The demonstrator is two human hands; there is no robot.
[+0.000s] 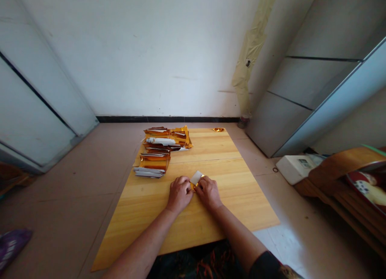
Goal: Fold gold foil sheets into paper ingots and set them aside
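Left hand (179,194) and right hand (208,192) curled, pinching a folded gold-and-white paper (196,178) on a wooden board (205,148); gold foil stacks (157,150) nearby.

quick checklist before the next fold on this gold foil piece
1. Both hands on the gold-and-white foil paper piece: ok, the left hand and right hand meet on it.
2. Crease sharp: cannot tell, the fingers cover it.
3. Hands apart from the stacks of folded foil: ok, the stacks lie further up the wooden board, to the left.
4. Stacks neat: not ok, the pieces lie skewed and overlapping.
5. Loose bits gathered: not ok, a gold scrap lies alone at the board's far edge.
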